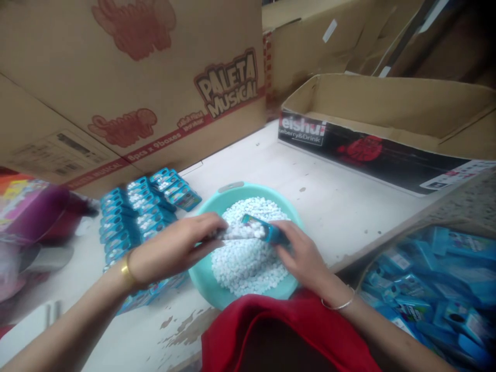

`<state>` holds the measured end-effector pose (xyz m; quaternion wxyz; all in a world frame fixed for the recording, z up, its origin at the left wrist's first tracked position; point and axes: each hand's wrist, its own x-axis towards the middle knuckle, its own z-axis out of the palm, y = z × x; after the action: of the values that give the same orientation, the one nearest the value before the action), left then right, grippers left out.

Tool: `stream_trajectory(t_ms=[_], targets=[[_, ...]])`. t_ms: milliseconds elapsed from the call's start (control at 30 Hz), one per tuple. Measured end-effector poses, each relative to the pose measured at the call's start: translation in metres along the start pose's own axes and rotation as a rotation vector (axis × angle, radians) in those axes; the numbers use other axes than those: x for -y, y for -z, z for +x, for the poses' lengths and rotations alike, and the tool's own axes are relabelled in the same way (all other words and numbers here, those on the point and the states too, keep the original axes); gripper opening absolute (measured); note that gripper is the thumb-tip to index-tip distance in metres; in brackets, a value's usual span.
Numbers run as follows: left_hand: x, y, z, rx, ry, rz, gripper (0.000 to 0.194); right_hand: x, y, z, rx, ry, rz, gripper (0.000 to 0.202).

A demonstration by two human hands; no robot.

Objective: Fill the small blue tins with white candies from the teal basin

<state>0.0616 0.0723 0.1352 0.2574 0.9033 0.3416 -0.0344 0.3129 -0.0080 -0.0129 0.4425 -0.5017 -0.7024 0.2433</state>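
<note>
A turquoise basin (197, 281) on the white table holds a heap of small white pellets (248, 268). Above it, my right hand (298, 250) grips a small blue box (274, 235) tilted to the left, with white pellets at its open end. My left hand (194, 240) is closed over the basin's left side, its fingers pinched at the end of a blurred, pellet-covered scoop or strip that reaches the box; its exact shape is unclear. Rows of blue boxes (118, 232), many topped with white pellets, stand left of the basin.
Behind the table stands a large cardboard carton (163, 88). An open black-printed tray box (360, 147) is at the back right. Many blue boxes (422, 289) fill a container at the lower right. A purple item (42, 212) lies at the left.
</note>
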Motion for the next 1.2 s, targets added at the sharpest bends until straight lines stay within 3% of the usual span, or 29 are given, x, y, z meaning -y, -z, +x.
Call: stream_trajectory(t_ms=[200,367,433,533,600,700,800,900,1033,1200], targets=[[-0.037,0.015,0.015,0.105,0.061,0.374,0.016,0.001,-0.005,-0.002,0.000,0.019,-0.001,0.043],[-0.067,0.025,0.016,0.102,0.091,0.448,0.021,0.000,-0.005,-0.001,0.011,-0.001,0.047,0.036],[-0.058,0.029,0.012,0.057,0.097,0.448,0.021,-0.001,-0.004,-0.001,0.011,-0.017,0.056,0.035],[-0.015,0.020,0.008,-0.005,0.186,0.436,0.017,-0.003,0.000,-0.001,-0.021,-0.033,0.047,0.037],[0.022,-0.004,0.011,0.054,0.248,0.340,0.017,-0.005,0.003,-0.001,-0.057,-0.038,0.043,0.036],[0.059,-0.060,0.027,0.195,0.201,0.105,0.014,-0.006,0.006,0.001,-0.087,-0.065,0.041,0.033],[0.061,-0.115,0.049,0.225,0.120,-0.020,0.012,-0.005,0.008,0.003,-0.099,-0.088,0.036,0.031],[0.046,-0.147,0.066,0.195,0.062,-0.135,0.017,-0.003,0.006,0.004,-0.106,-0.105,0.049,0.029],[0.040,-0.149,0.066,0.146,0.015,-0.253,0.023,-0.006,0.006,0.003,-0.135,-0.151,0.072,0.030],[0.043,-0.108,0.037,0.056,-0.007,-0.311,0.021,-0.009,0.010,0.004,-0.166,-0.172,0.078,0.033]])
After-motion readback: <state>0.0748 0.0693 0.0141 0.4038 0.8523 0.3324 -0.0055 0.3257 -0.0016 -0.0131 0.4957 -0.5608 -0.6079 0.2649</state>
